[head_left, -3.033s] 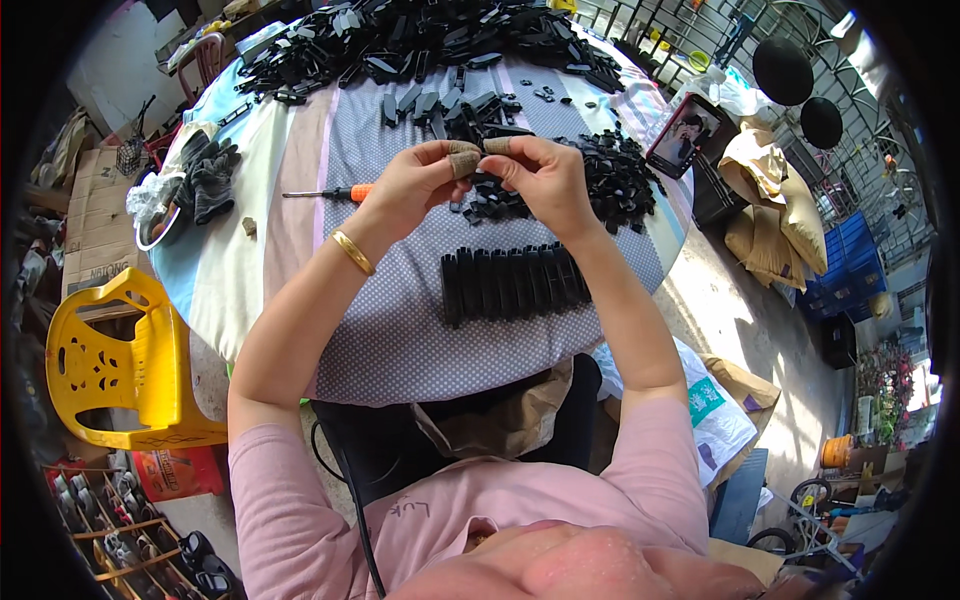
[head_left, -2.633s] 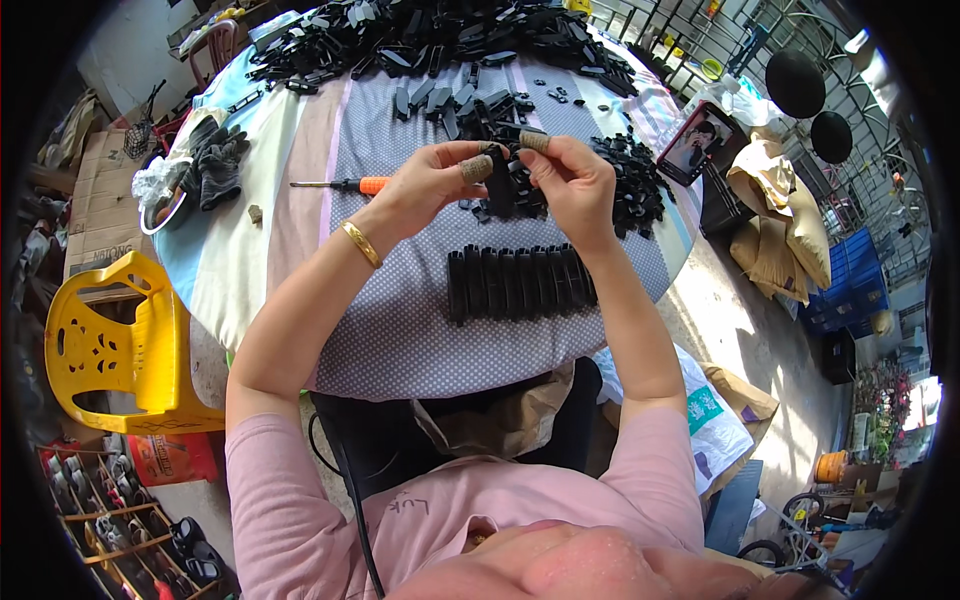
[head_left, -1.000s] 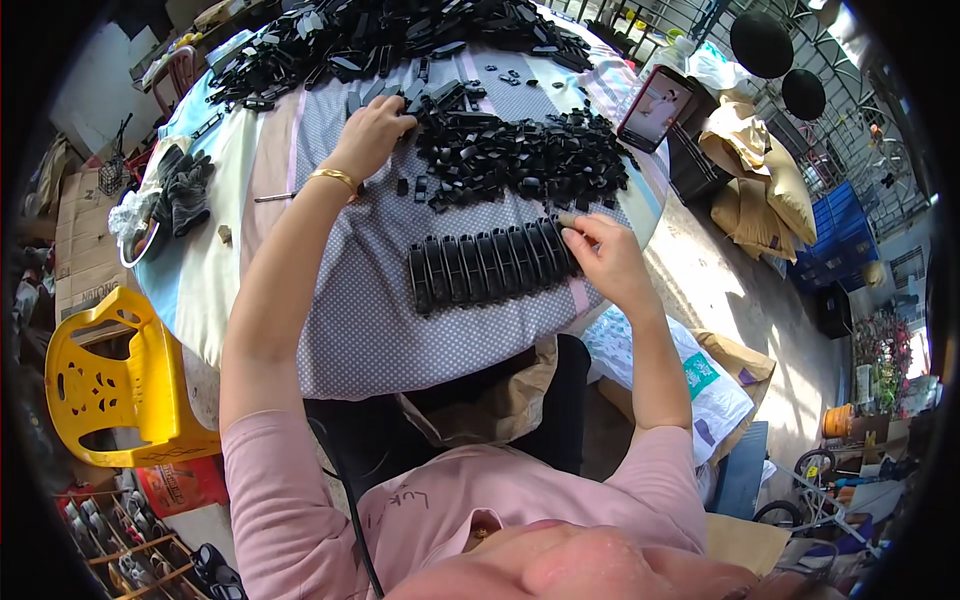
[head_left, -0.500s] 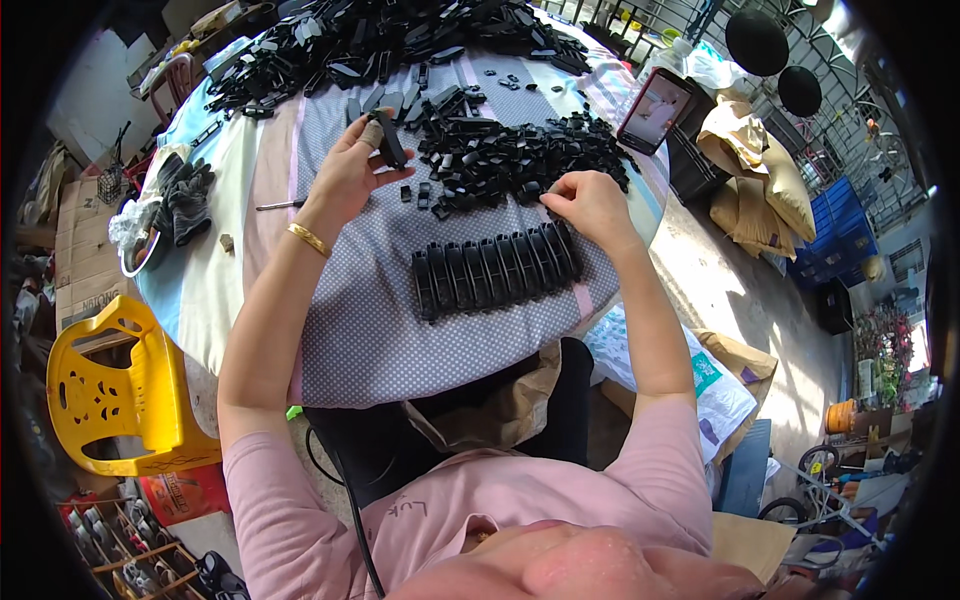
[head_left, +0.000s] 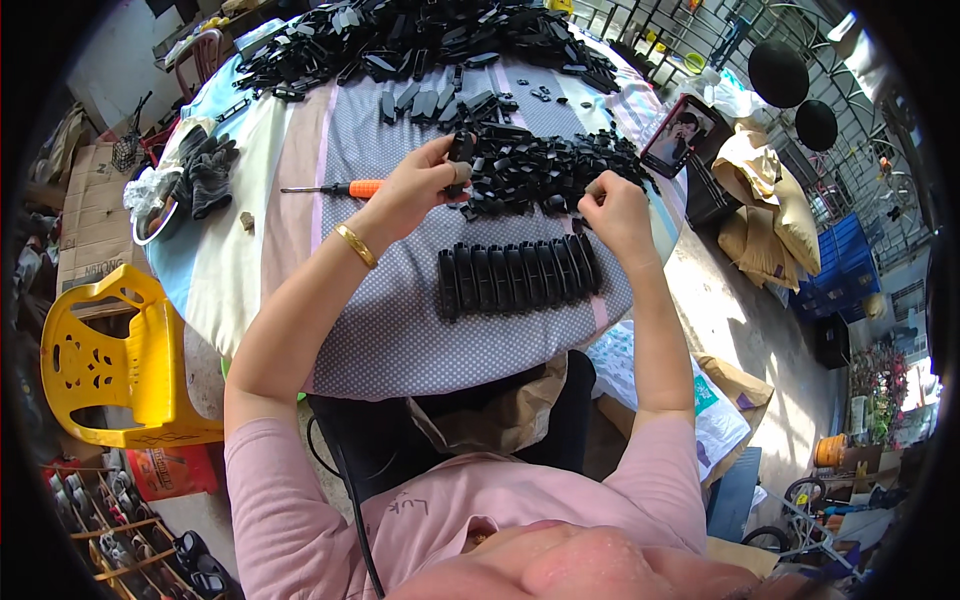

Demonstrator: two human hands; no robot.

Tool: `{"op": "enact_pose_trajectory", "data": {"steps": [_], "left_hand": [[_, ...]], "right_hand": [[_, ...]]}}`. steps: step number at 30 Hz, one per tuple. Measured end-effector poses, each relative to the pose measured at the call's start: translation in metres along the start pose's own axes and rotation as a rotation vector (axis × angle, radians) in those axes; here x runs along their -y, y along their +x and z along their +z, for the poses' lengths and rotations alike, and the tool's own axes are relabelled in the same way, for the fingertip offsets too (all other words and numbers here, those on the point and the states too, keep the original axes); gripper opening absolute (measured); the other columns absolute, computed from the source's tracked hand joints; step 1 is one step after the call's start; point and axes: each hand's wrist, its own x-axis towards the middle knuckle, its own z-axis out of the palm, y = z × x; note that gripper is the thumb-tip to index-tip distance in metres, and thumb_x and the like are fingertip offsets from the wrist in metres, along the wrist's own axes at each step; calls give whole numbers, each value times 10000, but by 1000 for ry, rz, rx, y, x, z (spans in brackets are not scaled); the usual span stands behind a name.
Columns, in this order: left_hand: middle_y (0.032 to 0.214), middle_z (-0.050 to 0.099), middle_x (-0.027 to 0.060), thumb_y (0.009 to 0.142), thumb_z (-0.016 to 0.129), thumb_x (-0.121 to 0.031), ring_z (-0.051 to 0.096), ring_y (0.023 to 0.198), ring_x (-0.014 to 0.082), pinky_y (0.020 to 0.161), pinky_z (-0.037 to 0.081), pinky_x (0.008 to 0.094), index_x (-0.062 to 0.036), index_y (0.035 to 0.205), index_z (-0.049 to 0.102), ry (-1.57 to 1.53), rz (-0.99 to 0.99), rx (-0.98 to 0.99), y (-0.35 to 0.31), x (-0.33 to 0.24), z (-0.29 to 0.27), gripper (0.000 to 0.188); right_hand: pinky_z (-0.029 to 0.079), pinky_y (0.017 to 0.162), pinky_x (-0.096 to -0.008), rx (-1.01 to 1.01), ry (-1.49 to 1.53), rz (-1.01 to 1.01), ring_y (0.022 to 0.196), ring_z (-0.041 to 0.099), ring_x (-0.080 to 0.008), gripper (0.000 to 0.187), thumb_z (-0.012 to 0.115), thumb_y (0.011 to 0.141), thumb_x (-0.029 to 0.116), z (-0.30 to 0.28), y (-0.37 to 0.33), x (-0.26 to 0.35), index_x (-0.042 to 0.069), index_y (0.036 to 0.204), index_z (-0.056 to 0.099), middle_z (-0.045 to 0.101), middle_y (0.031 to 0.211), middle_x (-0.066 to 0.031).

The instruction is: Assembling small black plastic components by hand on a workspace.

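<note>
My left hand [head_left: 425, 180], with a gold bangle at the wrist, is closed around a long black plastic piece [head_left: 462, 148]. It holds the piece upright beside a heap of small black plastic clips [head_left: 520, 175]. At the right edge of that heap, my right hand [head_left: 617, 212] has its thumb and fingertips pressed together; whatever is between them is hidden. Just in front of both hands, a row of long black plastic pieces [head_left: 518, 277] stands side by side on the dotted tablecloth [head_left: 400, 340]. An orange-handled screwdriver [head_left: 365, 188] lies by my left wrist.
A large heap of black plastic parts [head_left: 400, 40] covers the table's far side. At the right edge a phone [head_left: 680, 135] leans upright. Dark gloves [head_left: 207, 172] lie on the left. A yellow chair [head_left: 130, 360] stands left of the table, and stuffed sacks [head_left: 770, 225] sit to the right.
My left hand has moved right, toward the small clips, with the black piece turned more upright, uncovering the screwdriver's orange handle. My right hand stays by the heap's edge. The view has shifted slightly.
</note>
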Motion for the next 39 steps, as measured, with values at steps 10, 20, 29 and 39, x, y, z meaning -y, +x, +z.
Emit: {"op": "enact_pose_trajectory", "data": {"steps": [10, 20, 29, 39], "left_hand": [[833, 555, 47, 879, 536, -139, 537, 719, 109, 618, 445, 227, -31, 1164, 462, 158, 44, 15, -9, -4, 17, 314], [915, 548, 67, 938, 394, -141, 549, 742, 140, 688, 473, 280, -49, 1199, 475, -285, -123, 127, -18, -5, 24, 288], [1063, 581, 74, 912, 523, -189, 598, 981, 194, 855, 502, 357, -58, 1216, 474, -259, -72, 222, -12, 6, 19, 335], [1027, 600, 63, 901, 548, -165, 617, 911, 142, 810, 526, 304, -29, 1218, 486, -206, -47, 244, -16, 2, 22, 350]], "right_hand": [[489, 611, -223, -94, 536, -151, 659, 594, -84, 134, 559, 764, 15, 2, 7, 33, -13, 882, 615, 640, 753, -34], [485, 551, -191, 20, 809, -142, 637, 604, -73, 166, 576, 781, -21, 11, 5, 78, -23, 944, 604, 630, 767, -32], [472, 543, -170, -75, 969, -173, 602, 563, -41, 153, 573, 809, -34, 11, -3, 78, -12, 957, 607, 622, 772, -10], [417, 516, -154, -188, 808, -293, 602, 520, -17, 80, 661, 776, -7, 9, -12, 82, -7, 855, 655, 603, 739, 10]]}}
